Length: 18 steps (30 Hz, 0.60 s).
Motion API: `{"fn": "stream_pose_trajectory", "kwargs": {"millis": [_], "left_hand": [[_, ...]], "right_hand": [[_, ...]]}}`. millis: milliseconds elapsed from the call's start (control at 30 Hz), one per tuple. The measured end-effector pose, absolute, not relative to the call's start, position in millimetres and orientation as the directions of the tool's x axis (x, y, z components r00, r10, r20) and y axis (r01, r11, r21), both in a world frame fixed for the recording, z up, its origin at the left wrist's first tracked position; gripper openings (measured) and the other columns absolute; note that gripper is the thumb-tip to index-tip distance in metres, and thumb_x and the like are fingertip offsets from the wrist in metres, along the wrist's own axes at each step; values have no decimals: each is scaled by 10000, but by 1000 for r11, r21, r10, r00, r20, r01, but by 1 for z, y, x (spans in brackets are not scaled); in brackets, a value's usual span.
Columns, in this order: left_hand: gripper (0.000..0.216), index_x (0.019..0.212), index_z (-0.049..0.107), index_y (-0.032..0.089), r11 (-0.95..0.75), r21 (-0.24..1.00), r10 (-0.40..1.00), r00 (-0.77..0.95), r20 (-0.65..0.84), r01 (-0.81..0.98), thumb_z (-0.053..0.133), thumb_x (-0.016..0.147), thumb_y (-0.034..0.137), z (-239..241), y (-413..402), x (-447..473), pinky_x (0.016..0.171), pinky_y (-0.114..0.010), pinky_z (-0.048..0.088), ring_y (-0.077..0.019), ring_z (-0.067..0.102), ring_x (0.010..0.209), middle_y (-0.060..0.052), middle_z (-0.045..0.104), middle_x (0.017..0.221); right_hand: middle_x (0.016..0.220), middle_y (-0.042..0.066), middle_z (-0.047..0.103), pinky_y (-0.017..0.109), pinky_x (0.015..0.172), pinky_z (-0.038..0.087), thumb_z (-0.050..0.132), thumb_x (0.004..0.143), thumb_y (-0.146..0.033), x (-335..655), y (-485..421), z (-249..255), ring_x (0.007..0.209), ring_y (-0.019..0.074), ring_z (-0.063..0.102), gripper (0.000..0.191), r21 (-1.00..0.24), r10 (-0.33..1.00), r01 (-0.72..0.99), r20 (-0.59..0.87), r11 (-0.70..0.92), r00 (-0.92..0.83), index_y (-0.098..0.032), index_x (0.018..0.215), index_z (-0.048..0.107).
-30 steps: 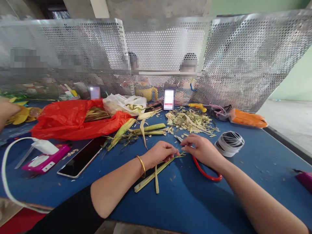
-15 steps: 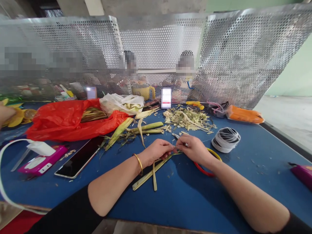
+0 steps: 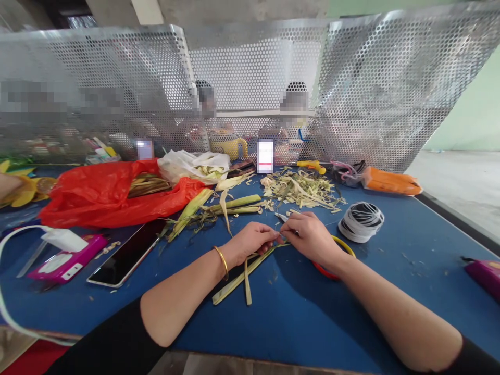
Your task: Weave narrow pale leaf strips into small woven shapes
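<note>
My left hand (image 3: 254,242), a gold bangle on its wrist, is closed in a pinch over narrow, pale green strips of dried husk (image 3: 247,278) that trail toward me across the table. Its fingertips meet those of my right hand (image 3: 307,235), also closed in a pinch. Whatever is between the right fingertips is too small and covered to make out. Under the right hand and wrist lie scissors with a red and yellow handle (image 3: 345,245); their blade tips (image 3: 279,216) show beyond the knuckles. To the right stands a spool of white string (image 3: 361,223).
Behind my hands lie husk stalks (image 3: 238,204) and a heap of shredded husk (image 3: 304,188). A red plastic bag (image 3: 94,195), a phone (image 3: 127,255) and a purple power strip (image 3: 91,252) occupy the left. A perforated metal screen (image 3: 253,67) closes the back, with people behind it.
Both hands keep almost the same pinch at the same spot. The view has shifted very slightly; nothing has visibly been picked up or let go.
</note>
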<state>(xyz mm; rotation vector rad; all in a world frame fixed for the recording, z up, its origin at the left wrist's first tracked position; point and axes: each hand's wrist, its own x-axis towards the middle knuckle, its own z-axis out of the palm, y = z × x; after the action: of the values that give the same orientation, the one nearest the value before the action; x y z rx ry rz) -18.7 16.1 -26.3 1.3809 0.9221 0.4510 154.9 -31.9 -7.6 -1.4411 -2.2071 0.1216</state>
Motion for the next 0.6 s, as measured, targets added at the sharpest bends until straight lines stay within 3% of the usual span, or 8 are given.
{"fn": "stream_pose_trajectory", "kwargs": {"millis": [133, 267, 600], "left_hand": [[234, 689, 687, 133, 193, 955, 778, 557, -289, 226, 680, 717, 365, -24, 15, -18, 434, -188, 289, -49, 425, 463, 18, 559, 572], [183, 779, 707, 126, 239, 947, 801, 508, -317, 215, 699, 692, 286, -23, 15, -16, 406, -185, 268, -38, 437, 450, -34, 673, 719], [177, 750, 681, 142, 237, 949, 823, 476, -309, 207, 743, 609, 230, -26, 17, -17, 402, -177, 253, -48, 441, 441, 31, 582, 548]], "right_hand": [[686, 0, 601, 255, 710, 336, 550, 793, -76, 155, -32, -4, 662, 124, 526, 177, -346, 893, 843, 338, 412, -297, -182, 699, 656], [682, -2, 607, 226, 611, 337, 549, 747, -86, 159, -32, 1, 625, 117, 526, 157, -464, 932, 812, 241, 355, -270, -184, 687, 656], [733, 3, 657, 235, 638, 422, 549, 726, -113, 160, -33, 1, 690, 138, 589, 142, -605, 941, 735, 74, 306, -331, -187, 721, 671]]}}
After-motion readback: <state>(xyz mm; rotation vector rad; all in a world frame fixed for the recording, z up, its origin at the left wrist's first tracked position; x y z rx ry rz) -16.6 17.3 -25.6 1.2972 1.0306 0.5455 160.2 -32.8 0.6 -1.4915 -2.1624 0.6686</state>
